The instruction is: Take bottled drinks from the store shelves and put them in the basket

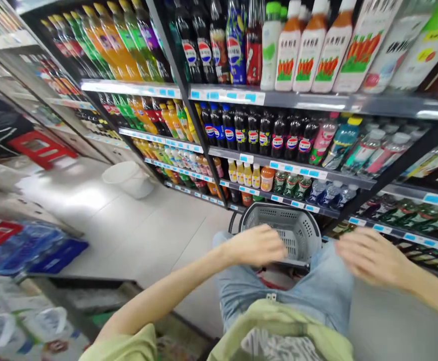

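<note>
A grey plastic shopping basket (251, 218) stands on the floor between my jeans-clad knees, and its perforated inside holds nothing that I can see. My left hand (262, 244) hovers over the basket's near left side, slightly blurred, fingers loosely bent and no object visible in them. By my right knee, just right of the basket, is my right hand (373, 254). Its fingers are blurred, loosely curved and a little apart, with nothing seen in them. Beyond the basket, small bottles of orange drink (267, 179) and dark cola bottles (254, 129) line the shelves.
Tall drink shelves (226, 95) fill the far side, with large carrot-labelled bottles (291, 47) on top. A white bucket (123, 175) sits on the tiled floor at left. Blue-wrapped packs (49, 248) and a dark-framed stand (87, 286) are at lower left.
</note>
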Action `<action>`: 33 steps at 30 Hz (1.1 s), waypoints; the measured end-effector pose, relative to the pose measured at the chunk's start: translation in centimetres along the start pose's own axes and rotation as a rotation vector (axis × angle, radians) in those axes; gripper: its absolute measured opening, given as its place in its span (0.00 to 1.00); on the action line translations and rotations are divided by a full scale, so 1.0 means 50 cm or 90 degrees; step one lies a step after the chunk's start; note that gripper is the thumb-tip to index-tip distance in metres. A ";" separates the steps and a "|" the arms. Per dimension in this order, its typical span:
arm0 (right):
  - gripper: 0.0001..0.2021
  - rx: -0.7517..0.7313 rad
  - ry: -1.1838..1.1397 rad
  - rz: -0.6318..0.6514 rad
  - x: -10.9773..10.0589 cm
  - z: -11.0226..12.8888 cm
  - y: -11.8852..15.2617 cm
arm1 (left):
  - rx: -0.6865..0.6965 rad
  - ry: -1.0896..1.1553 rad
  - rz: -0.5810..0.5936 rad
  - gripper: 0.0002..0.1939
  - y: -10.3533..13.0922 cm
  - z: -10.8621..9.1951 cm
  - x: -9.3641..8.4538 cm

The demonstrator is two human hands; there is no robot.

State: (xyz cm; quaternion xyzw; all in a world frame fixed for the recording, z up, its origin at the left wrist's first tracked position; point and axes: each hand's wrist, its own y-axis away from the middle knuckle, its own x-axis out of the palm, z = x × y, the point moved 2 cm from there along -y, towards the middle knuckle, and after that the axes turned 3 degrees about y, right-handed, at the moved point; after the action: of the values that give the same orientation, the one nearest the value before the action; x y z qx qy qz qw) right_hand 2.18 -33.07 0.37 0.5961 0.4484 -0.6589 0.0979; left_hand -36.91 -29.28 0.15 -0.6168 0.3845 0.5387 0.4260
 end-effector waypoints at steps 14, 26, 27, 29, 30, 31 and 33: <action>0.19 0.337 -0.231 -0.029 0.403 0.102 0.382 | -0.710 0.252 0.149 0.19 0.144 -0.097 0.497; 0.19 0.384 -0.308 -0.041 0.418 0.092 0.380 | -0.700 0.267 0.324 0.30 -0.036 -0.061 0.639; 0.19 0.387 -0.307 -0.044 0.417 0.093 0.380 | -0.704 0.261 0.321 0.31 -0.035 -0.058 0.643; 0.19 0.389 -0.306 -0.051 0.415 0.092 0.383 | -0.704 0.254 0.310 0.31 -0.029 -0.053 0.651; 0.19 0.390 -0.307 -0.052 0.415 0.091 0.386 | -0.698 0.251 0.303 0.30 -0.026 -0.052 0.655; 0.19 0.390 -0.307 -0.052 0.415 0.091 0.388 | -0.689 0.245 0.295 0.29 -0.023 -0.051 0.657; 0.19 0.390 -0.308 -0.051 0.417 0.089 0.393 | -0.654 0.230 0.283 0.27 -0.022 -0.049 0.661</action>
State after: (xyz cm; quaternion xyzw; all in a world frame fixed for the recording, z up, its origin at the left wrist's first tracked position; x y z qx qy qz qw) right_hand 6.48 -39.13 -27.63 0.4074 0.2179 -0.8869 -0.0074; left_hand -30.95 -31.72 -32.39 -0.7306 0.2608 0.6189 -0.1232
